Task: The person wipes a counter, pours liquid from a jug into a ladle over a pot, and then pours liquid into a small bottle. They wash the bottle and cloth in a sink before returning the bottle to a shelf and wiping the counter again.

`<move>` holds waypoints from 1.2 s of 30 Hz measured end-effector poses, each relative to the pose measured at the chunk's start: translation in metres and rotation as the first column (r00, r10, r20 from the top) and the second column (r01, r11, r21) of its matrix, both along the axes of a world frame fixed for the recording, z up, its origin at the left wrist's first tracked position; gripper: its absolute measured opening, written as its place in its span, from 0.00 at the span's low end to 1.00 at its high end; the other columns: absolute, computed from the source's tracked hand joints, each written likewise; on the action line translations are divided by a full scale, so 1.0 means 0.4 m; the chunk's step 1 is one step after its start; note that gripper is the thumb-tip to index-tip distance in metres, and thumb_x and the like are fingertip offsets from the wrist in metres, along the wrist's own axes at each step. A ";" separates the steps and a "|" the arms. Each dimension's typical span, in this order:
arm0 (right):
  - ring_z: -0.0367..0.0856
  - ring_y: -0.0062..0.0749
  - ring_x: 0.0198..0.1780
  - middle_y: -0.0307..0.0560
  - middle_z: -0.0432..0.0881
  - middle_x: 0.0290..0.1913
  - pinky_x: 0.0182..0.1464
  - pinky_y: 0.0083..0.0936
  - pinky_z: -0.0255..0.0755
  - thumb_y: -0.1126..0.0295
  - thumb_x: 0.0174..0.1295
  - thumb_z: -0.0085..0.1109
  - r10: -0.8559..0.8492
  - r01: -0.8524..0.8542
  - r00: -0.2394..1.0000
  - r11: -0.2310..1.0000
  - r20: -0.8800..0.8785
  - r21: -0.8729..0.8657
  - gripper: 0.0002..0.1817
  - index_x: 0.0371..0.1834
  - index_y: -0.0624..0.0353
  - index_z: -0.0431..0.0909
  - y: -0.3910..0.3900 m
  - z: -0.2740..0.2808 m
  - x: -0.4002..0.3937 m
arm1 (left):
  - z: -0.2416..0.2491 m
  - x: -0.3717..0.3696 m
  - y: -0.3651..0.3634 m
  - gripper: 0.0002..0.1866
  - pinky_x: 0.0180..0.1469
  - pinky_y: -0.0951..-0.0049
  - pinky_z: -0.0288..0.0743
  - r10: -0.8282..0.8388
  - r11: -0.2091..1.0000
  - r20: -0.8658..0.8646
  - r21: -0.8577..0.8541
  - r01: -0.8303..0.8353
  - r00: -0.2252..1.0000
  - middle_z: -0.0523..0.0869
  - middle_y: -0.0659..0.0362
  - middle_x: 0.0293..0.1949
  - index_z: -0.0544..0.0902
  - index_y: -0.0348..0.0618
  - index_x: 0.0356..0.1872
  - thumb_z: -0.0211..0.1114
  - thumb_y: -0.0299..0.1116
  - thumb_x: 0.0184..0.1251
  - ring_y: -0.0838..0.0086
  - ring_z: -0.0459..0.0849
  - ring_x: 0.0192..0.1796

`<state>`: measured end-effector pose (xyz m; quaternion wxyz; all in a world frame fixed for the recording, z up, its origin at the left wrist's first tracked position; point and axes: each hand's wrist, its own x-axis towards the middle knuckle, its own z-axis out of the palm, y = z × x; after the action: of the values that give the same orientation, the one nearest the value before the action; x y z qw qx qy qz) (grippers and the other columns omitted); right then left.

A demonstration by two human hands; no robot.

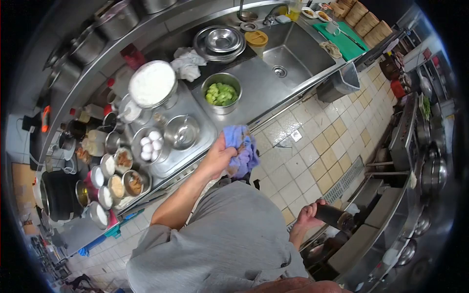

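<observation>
My left hand (218, 158) is closed round a crumpled blue-purple cloth (240, 150), held over the front edge of the steel counter (234, 117). Out to the right, my right hand (309, 217) grips a dark cylindrical bottle (333, 217), which lies nearly level above the lower shelving. Near the cloth stand a steel pot of cut green vegetables (221, 94) and a shallow steel bowl (181, 132). Left of that bowl is another with several white eggs (151, 145).
A large bowl of white powder (152, 83) and small seasoning bowls (117, 186) crowd the counter's left part. Farther back are stacked steel bowls (221, 41), a sink (293, 56), a green board (342, 39) and a bin (339, 83). Shelving (356, 248) stands at the right.
</observation>
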<state>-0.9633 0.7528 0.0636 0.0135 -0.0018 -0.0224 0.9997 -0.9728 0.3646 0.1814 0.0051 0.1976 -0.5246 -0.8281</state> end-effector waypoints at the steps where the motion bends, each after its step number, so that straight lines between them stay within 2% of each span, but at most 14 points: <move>1: 0.58 0.24 0.20 0.53 0.76 0.49 0.21 0.20 0.53 0.63 0.72 0.46 0.013 -0.013 1.000 1.000 0.016 -0.004 0.18 0.57 0.61 0.73 -0.002 -0.003 -0.044 | 0.002 -0.063 0.007 0.35 0.62 0.70 0.74 -0.033 0.998 -0.034 0.053 0.035 0.999 0.80 0.55 0.58 0.66 0.39 0.69 0.49 0.13 0.55 0.71 0.81 0.58; 7: 0.60 0.24 0.20 0.54 0.78 0.50 0.20 0.19 0.54 0.63 0.72 0.48 -0.004 -0.006 0.994 0.996 0.113 0.086 0.16 0.56 0.60 0.74 0.053 0.018 -0.240 | -0.083 -0.405 0.058 0.27 0.61 0.72 0.75 -0.176 0.984 -0.068 -0.021 0.175 0.982 0.83 0.56 0.57 0.67 0.38 0.70 0.59 0.26 0.72 0.74 0.82 0.56; 9: 0.58 0.22 0.20 0.51 0.76 0.49 0.19 0.19 0.52 0.67 0.70 0.47 -0.095 0.073 0.981 0.989 0.171 0.131 0.16 0.57 0.61 0.71 0.068 0.035 -0.291 | -0.098 -0.516 0.059 0.26 0.59 0.72 0.75 -0.439 0.739 -0.050 -0.589 0.328 0.897 0.84 0.57 0.55 0.68 0.37 0.68 0.61 0.26 0.70 0.75 0.83 0.55; 13: 0.60 0.24 0.21 0.52 0.77 0.49 0.19 0.20 0.54 0.62 0.71 0.46 -0.124 0.092 0.982 0.973 0.142 0.211 0.18 0.58 0.61 0.71 0.086 0.043 -0.397 | -0.036 -0.697 0.086 0.26 0.52 0.65 0.78 -0.351 0.581 0.132 -0.745 0.327 0.927 0.86 0.43 0.43 0.72 0.40 0.63 0.67 0.37 0.66 0.55 0.86 0.47; 15: 0.61 0.25 0.20 0.52 0.77 0.48 0.18 0.20 0.55 0.62 0.71 0.46 -0.126 0.084 0.978 0.968 0.167 0.238 0.19 0.58 0.60 0.71 0.095 0.042 -0.456 | -0.055 -0.802 0.091 0.21 0.56 0.73 0.77 -0.335 0.818 -0.017 -0.502 0.282 0.942 0.84 0.60 0.51 0.72 0.38 0.63 0.60 0.28 0.71 0.76 0.83 0.52; 17: 0.62 0.26 0.19 0.51 0.77 0.48 0.17 0.21 0.56 0.61 0.71 0.47 -0.118 0.045 0.961 0.960 0.251 0.277 0.18 0.58 0.57 0.72 0.118 0.034 -0.519 | -0.051 -0.895 0.094 0.21 0.56 0.72 0.78 -0.320 0.867 -0.065 -0.422 0.264 0.945 0.84 0.60 0.52 0.72 0.39 0.64 0.58 0.31 0.73 0.76 0.83 0.51; 20: 0.63 0.26 0.18 0.50 0.77 0.47 0.17 0.22 0.58 0.60 0.71 0.48 -0.072 -0.026 0.958 0.942 0.278 0.335 0.16 0.56 0.54 0.73 0.149 0.034 -0.634 | 0.010 -0.984 0.104 0.20 0.59 0.68 0.79 -0.200 0.964 -0.111 0.152 0.216 0.973 0.84 0.56 0.55 0.74 0.39 0.65 0.54 0.40 0.80 0.72 0.83 0.56; 23: 0.62 0.26 0.18 0.50 0.78 0.46 0.16 0.20 0.57 0.60 0.71 0.48 0.013 -0.127 0.953 0.922 0.301 0.365 0.14 0.54 0.53 0.74 0.196 0.014 -0.778 | 0.081 -1.030 0.126 0.19 0.58 0.66 0.81 -0.079 0.939 0.006 0.336 0.072 0.997 0.84 0.54 0.54 0.74 0.38 0.63 0.52 0.39 0.81 0.70 0.86 0.53; 27: 0.62 0.26 0.18 0.52 0.79 0.44 0.16 0.21 0.59 0.60 0.72 0.47 0.306 -0.354 0.930 0.895 0.206 0.271 0.16 0.57 0.54 0.73 0.213 0.012 -1.025 | 0.029 -1.026 0.163 0.20 0.58 0.66 0.80 0.124 0.942 0.012 0.313 -0.121 0.992 0.84 0.53 0.55 0.72 0.38 0.66 0.51 0.38 0.81 0.68 0.86 0.53; 29: 0.62 0.26 0.18 0.52 0.78 0.45 0.16 0.21 0.59 0.60 0.72 0.47 0.436 -0.477 0.876 0.843 0.204 0.247 0.16 0.58 0.55 0.73 0.222 -0.022 -1.160 | -0.022 -1.005 0.198 0.21 0.57 0.66 0.81 0.264 0.964 -0.031 -0.025 -0.265 0.964 0.84 0.51 0.54 0.69 0.38 0.68 0.50 0.36 0.81 0.69 0.86 0.52; 30: 0.61 0.26 0.18 0.53 0.78 0.45 0.16 0.22 0.58 0.60 0.72 0.46 0.503 -0.541 0.839 0.809 0.206 0.229 0.17 0.58 0.55 0.73 0.226 -0.035 -1.218 | -0.066 -0.994 0.193 0.24 0.57 0.63 0.80 0.289 0.920 -0.055 -0.261 -0.293 0.956 0.85 0.45 0.52 0.66 0.36 0.70 0.53 0.36 0.78 0.60 0.87 0.52; 31: 0.61 0.26 0.18 0.53 0.78 0.45 0.16 0.22 0.58 0.60 0.72 0.46 0.536 -0.574 0.818 0.787 0.209 0.225 0.17 0.58 0.55 0.73 0.218 -0.033 -1.269 | -0.052 -0.994 0.199 0.24 0.57 0.63 0.80 0.327 0.907 -0.051 -0.264 -0.329 0.943 0.85 0.45 0.52 0.66 0.36 0.70 0.53 0.36 0.78 0.60 0.87 0.52; 33: 0.61 0.26 0.18 0.54 0.77 0.47 0.16 0.21 0.57 0.61 0.73 0.45 0.608 -0.641 0.767 0.739 0.207 0.206 0.18 0.59 0.56 0.72 0.169 -0.019 -1.372 | -0.015 -0.979 0.200 0.26 0.57 0.60 0.78 0.430 0.579 0.257 -0.814 -0.046 0.866 0.86 0.42 0.47 0.67 0.33 0.67 0.58 0.37 0.75 0.49 0.86 0.53; 36: 0.63 0.25 0.18 0.52 0.78 0.48 0.16 0.20 0.58 0.59 0.73 0.46 0.696 -0.710 0.701 0.656 0.157 0.256 0.17 0.60 0.52 0.73 0.088 -0.008 -1.480 | -0.060 -1.010 0.157 0.28 0.54 0.56 0.78 0.417 0.517 0.295 -0.855 0.042 0.860 0.86 0.40 0.47 0.65 0.40 0.69 0.59 0.37 0.72 0.43 0.85 0.51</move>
<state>-1.5554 0.7878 0.0606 -0.3741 -0.0133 -0.1715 0.9113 -1.3768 0.4276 0.1573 0.0655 0.4206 -0.8145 -0.3943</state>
